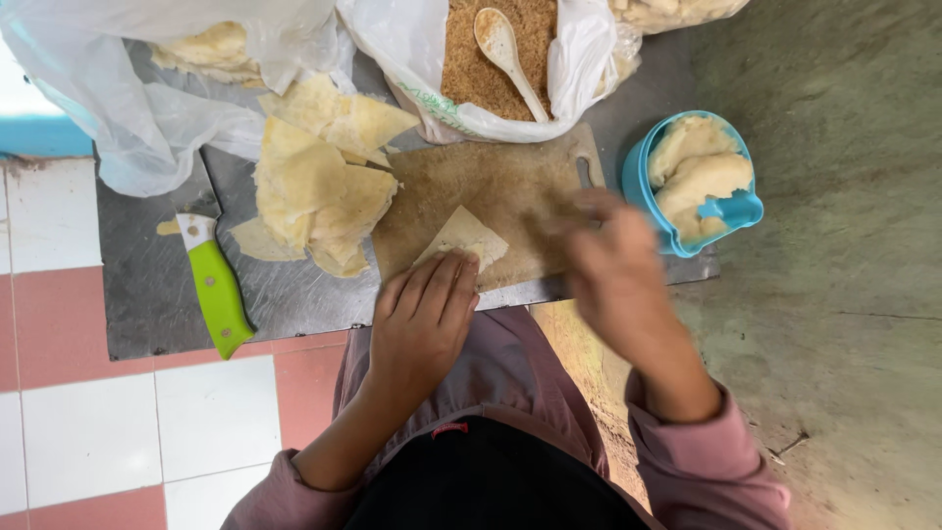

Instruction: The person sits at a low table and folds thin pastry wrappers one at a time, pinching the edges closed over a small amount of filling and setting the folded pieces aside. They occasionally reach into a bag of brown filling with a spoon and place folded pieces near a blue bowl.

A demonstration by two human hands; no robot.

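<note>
Left hand [424, 314]: fingers flat and together on the triangular pastry sheet [463, 240] at frame centre, pinning it to the wooden board [491, 186].
Right hand [608, 260]: blurred over the board's right edge; grip can't be told.
Within reach: stacked sheets [314, 191] centre-left, crumb bag with spoon [505, 54] top centre, blue tub of filling [692, 177] right.
Aside: green-handled knife [216, 290], left.

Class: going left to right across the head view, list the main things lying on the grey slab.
Green-handled knife → stack of pastry sheets → left hand on a triangular pastry piece → blurred right hand → blue tub of dough.
</note>
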